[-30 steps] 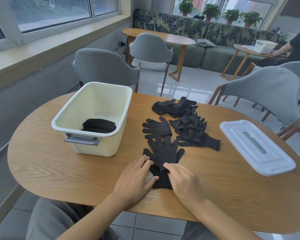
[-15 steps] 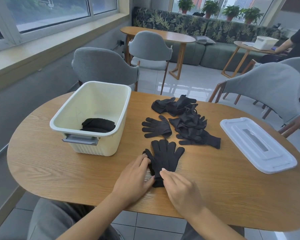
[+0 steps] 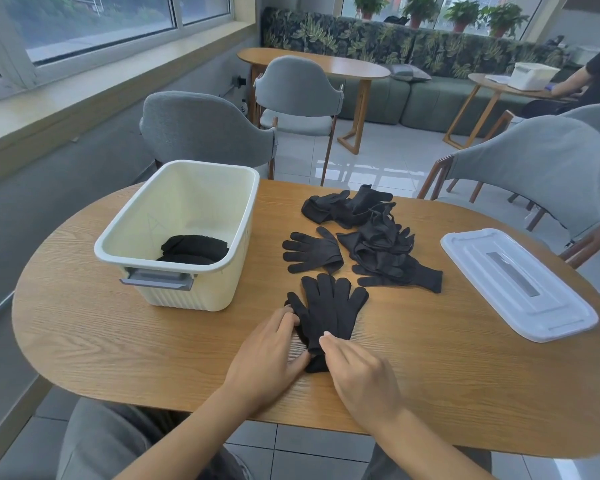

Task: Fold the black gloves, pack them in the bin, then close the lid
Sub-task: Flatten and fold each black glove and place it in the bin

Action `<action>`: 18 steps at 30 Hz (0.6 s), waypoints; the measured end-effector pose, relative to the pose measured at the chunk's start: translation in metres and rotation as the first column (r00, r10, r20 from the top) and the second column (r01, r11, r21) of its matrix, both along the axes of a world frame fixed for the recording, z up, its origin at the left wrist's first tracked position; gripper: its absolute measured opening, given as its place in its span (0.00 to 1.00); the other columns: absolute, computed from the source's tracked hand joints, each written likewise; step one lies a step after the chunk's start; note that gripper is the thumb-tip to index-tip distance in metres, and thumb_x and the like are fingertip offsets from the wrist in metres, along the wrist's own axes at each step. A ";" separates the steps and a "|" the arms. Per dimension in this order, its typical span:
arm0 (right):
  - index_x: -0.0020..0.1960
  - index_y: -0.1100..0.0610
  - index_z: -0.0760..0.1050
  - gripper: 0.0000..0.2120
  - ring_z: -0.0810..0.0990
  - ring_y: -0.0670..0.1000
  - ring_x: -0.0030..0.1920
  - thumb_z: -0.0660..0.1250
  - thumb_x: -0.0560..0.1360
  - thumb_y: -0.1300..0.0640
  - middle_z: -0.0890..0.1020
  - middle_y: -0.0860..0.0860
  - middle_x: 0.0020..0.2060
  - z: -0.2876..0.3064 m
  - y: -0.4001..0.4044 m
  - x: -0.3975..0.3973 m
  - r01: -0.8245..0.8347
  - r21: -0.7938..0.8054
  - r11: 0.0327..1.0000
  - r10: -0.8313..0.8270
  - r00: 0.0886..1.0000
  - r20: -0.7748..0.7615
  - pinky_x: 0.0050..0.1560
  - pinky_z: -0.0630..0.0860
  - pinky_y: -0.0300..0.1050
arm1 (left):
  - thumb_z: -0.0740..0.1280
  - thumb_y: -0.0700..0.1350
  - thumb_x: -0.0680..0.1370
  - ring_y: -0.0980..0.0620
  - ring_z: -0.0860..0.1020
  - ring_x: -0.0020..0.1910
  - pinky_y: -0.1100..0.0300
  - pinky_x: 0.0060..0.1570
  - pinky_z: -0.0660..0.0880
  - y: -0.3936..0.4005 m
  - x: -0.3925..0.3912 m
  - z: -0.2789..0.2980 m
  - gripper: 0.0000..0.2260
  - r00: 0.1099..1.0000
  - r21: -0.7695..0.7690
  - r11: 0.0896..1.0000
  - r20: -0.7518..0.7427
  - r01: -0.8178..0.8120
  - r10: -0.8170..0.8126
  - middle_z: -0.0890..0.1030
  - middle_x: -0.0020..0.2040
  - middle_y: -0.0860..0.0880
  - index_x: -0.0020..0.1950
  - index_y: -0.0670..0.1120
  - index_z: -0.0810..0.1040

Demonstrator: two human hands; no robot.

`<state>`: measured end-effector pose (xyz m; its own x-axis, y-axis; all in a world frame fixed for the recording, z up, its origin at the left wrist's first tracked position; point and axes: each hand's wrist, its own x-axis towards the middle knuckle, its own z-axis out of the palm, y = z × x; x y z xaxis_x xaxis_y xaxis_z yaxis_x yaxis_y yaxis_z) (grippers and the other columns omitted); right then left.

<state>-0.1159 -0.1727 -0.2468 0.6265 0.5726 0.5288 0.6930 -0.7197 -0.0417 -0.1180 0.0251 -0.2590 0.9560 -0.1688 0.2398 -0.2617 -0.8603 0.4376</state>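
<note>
At the near edge of the oval wooden table (image 3: 118,341), a flat pair of black knitted gloves (image 3: 328,315) lies with its fingers pointing toward the far edge and its cuff toward the person. The left hand (image 3: 267,358) rests along the pair's left side, fingers fairly straight, thumb touching the cuff. The right hand (image 3: 357,372) lies over the cuff end, fingers extended, fingertips pressing the fabric. Neither hand grips; both look flat and spread, set close together either side of the cuff.

This seems to be the smoothing and squaring before the fold. To do it well, I'd keep the two gloves stacked edge on edge, press out the wrinkle near the cuff, then lift the cuff end and bring it over toward the fingertips in one motion, pinning the crease with the other palm so the knit doesn't slide on the smooth wood.

The cream rectangular plastic bin with a grey handle (image 3: 142,233) stands toward the left end, a folded black bundle (image 3: 193,249) already on its floor. A single spread black glove (image 3: 310,251) and a loose heap of black gloves (image 3: 378,237) sit mid-table, so much folding remains. The white flat plastic lid (image 3: 516,282) lies at the right end, well apart from the bin.
</note>
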 end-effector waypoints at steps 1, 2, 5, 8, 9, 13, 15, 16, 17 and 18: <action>0.53 0.62 0.83 0.16 0.86 0.50 0.49 0.79 0.66 0.68 0.86 0.55 0.49 -0.001 0.000 0.000 0.001 -0.002 1.000 -0.001 1.000 0.004 0.44 0.83 0.39 | 0.64 0.59 0.78 0.57 0.74 0.57 0.63 0.53 0.74 0.000 0.000 0.000 0.18 1.000 -0.002 1.000 -0.001 0.001 -0.001 0.69 0.65 0.56 0.63 0.52 0.68; 0.53 0.62 0.83 0.14 0.86 0.50 0.49 0.77 0.68 0.68 0.86 0.55 0.49 -0.001 0.001 0.000 0.001 -0.004 1.000 -0.001 1.000 0.012 0.44 0.83 0.39 | 0.63 0.59 0.78 0.57 0.74 0.57 0.63 0.53 0.74 0.000 0.000 0.001 0.18 1.000 -0.004 1.000 0.000 0.002 -0.002 0.69 0.65 0.56 0.63 0.52 0.68; 0.53 0.62 0.83 0.11 0.86 0.50 0.49 0.73 0.71 0.68 0.86 0.55 0.49 0.000 0.002 -0.002 -0.005 -0.007 1.000 0.006 0.999 0.036 0.44 0.82 0.38 | 0.62 0.60 0.78 0.57 0.74 0.58 0.63 0.53 0.74 0.000 -0.001 0.001 0.18 1.000 -0.010 1.000 0.010 0.009 -0.009 0.69 0.66 0.56 0.63 0.51 0.68; 0.53 0.62 0.84 0.15 0.86 0.50 0.50 0.78 0.67 0.67 0.86 0.55 0.50 0.001 0.001 -0.005 0.001 -0.027 1.000 0.000 1.000 0.030 0.46 0.81 0.38 | 0.62 0.61 0.78 0.57 0.74 0.60 0.63 0.56 0.74 0.001 -0.001 0.001 0.20 1.000 -0.008 1.000 0.006 0.006 -0.005 0.69 0.68 0.55 0.64 0.51 0.68; 0.53 0.63 0.84 0.16 0.86 0.50 0.51 0.79 0.66 0.67 0.86 0.56 0.50 0.000 0.000 -0.005 0.004 -0.035 0.999 -0.003 0.999 0.034 0.47 0.82 0.38 | 0.62 0.60 0.78 0.56 0.74 0.61 0.63 0.56 0.74 0.001 -0.001 0.001 0.20 1.000 -0.007 1.000 0.003 0.005 -0.005 0.68 0.68 0.55 0.65 0.51 0.68; 0.53 0.62 0.84 0.11 0.86 0.51 0.50 0.68 0.73 0.68 0.86 0.56 0.50 -0.004 0.002 -0.006 -0.002 -0.042 0.999 0.005 0.996 0.086 0.45 0.83 0.39 | 0.65 0.58 0.78 0.56 0.74 0.60 0.65 0.56 0.73 0.001 -0.001 0.000 0.20 1.000 -0.012 1.000 -0.008 0.003 -0.003 0.68 0.69 0.55 0.65 0.51 0.68; 0.53 0.62 0.84 0.11 0.86 0.50 0.49 0.65 0.75 0.66 0.86 0.56 0.50 -0.004 0.004 -0.008 0.005 -0.046 0.999 -0.001 0.995 0.099 0.44 0.82 0.38 | 0.65 0.58 0.77 0.56 0.74 0.60 0.65 0.56 0.73 0.001 0.000 0.000 0.20 1.000 -0.016 1.000 -0.018 0.000 -0.001 0.67 0.70 0.56 0.65 0.51 0.68; 0.52 0.62 0.84 0.09 0.86 0.50 0.49 0.68 0.74 0.67 0.86 0.56 0.49 -0.005 0.004 -0.007 0.011 -0.049 0.999 -0.005 0.994 0.105 0.43 0.82 0.38 | 0.65 0.58 0.77 0.56 0.74 0.60 0.64 0.56 0.73 0.001 0.000 0.000 0.19 1.000 -0.018 1.000 -0.017 0.002 -0.002 0.68 0.69 0.56 0.64 0.51 0.68; 0.52 0.62 0.84 0.10 0.86 0.50 0.48 0.72 0.72 0.68 0.86 0.56 0.49 -0.004 0.005 -0.007 0.023 -0.046 0.999 -0.018 0.995 0.103 0.42 0.82 0.38 | 0.64 0.58 0.77 0.57 0.75 0.59 0.63 0.55 0.74 0.001 0.000 0.000 0.19 1.000 -0.020 1.000 -0.012 0.004 -0.004 0.68 0.68 0.56 0.64 0.52 0.68; 0.52 0.62 0.84 0.11 0.86 0.50 0.48 0.75 0.69 0.68 0.86 0.57 0.49 -0.004 0.006 -0.007 0.038 -0.044 0.998 -0.033 0.995 0.098 0.40 0.82 0.38 | 0.64 0.59 0.77 0.56 0.75 0.59 0.63 0.55 0.74 0.001 0.000 0.000 0.19 1.000 -0.020 1.000 -0.007 0.005 -0.005 0.68 0.68 0.56 0.63 0.52 0.68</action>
<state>-0.1227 -0.1671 -0.2509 0.5937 0.5761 0.5618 0.6663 -0.7434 0.0582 -0.1182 0.0258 -0.2586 0.9567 -0.1690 0.2368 -0.2631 -0.8499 0.4566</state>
